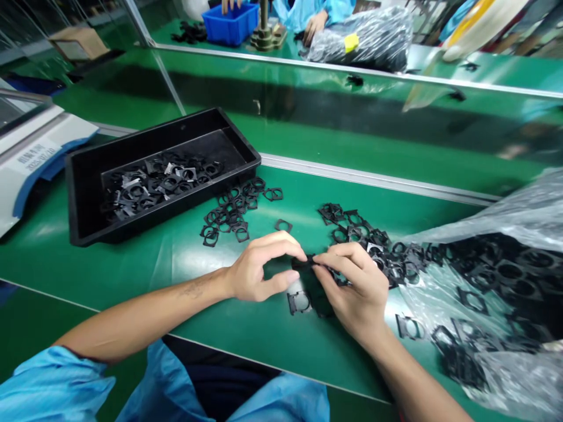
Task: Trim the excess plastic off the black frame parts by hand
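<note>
My right hand (pixel 356 287) pinches a small black plastic part (pixel 310 261) between thumb and fingers, above the green table. At the part's left end is my left hand (pixel 259 266), its index finger and thumb curved around that end. The fingers cover much of the part, so its full shape is hidden. Just below the fingertips lies a black square frame with a round hole (pixel 299 302). Another such ring frame (pixel 284 225) rests alone beyond my hands. To the right of my right hand spreads a loose heap of similar black frames (pixel 400 261).
A black tray (pixel 165 214) partly filled with these parts stands at the left, with a small pile (pixel 233 211) beside it. An open clear plastic bag (pixel 519 375) spills more at the right. Behind the metal rail (pixel 373 181), co-workers' hands are near a blue bin (pixel 231 26).
</note>
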`<state>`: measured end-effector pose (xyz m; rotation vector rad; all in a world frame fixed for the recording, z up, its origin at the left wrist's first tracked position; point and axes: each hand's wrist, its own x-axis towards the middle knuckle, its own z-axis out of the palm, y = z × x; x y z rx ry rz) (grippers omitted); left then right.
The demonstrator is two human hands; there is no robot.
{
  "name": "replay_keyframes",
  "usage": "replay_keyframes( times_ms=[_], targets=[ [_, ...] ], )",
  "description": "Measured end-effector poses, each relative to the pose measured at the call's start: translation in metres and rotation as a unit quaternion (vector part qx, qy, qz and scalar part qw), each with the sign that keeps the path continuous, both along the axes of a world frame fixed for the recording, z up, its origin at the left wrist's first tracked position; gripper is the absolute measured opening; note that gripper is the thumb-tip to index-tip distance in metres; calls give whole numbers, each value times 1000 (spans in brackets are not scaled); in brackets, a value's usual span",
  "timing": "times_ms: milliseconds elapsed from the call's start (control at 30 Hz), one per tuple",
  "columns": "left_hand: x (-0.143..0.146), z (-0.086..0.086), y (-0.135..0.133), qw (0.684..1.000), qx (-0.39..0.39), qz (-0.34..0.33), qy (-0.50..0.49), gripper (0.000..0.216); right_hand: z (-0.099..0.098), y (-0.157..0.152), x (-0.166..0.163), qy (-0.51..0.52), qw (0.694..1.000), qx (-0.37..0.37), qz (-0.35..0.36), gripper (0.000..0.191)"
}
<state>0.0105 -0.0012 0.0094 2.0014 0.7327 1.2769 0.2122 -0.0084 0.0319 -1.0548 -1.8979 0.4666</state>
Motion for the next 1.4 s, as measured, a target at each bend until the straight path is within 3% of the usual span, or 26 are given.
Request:
replay_keyframes(
  times_ms=[167, 267, 367, 533, 800, 1067, 1267, 1400],
  targets=[
    [3, -3, 1, 999, -13, 38, -1, 14, -2, -3, -3, 17, 998, -20, 49, 18],
    [5, -5, 2, 998, 7, 67, -2, 12, 0, -4, -6, 87, 987, -123, 50, 13],
    [4, -6, 2, 995, 41, 95, 2, 11, 2, -2, -7, 183, 948, -258, 38, 7],
    [4, -6, 3, 990, 93, 108, 24, 4, 6, 2, -8, 211, 899, -378, 71, 33],
    [5, -5, 3, 987, 112, 113, 31, 4, 9, 2, -8, 259, 854, -446, 72, 34],
    [5, -6, 2, 984, 134, 94, 64, 6, 4, 5, -8, 322, 779, -533, 74, 30],
    [7, -8, 0, 993, 55, 102, 27, 5, 5, 4, -10, 306, 796, -520, 49, 26],
    [5, -8, 2, 994, 53, 93, 25, 3, 6, 5, -10, 315, 784, -532, 56, 26]
  ],
)
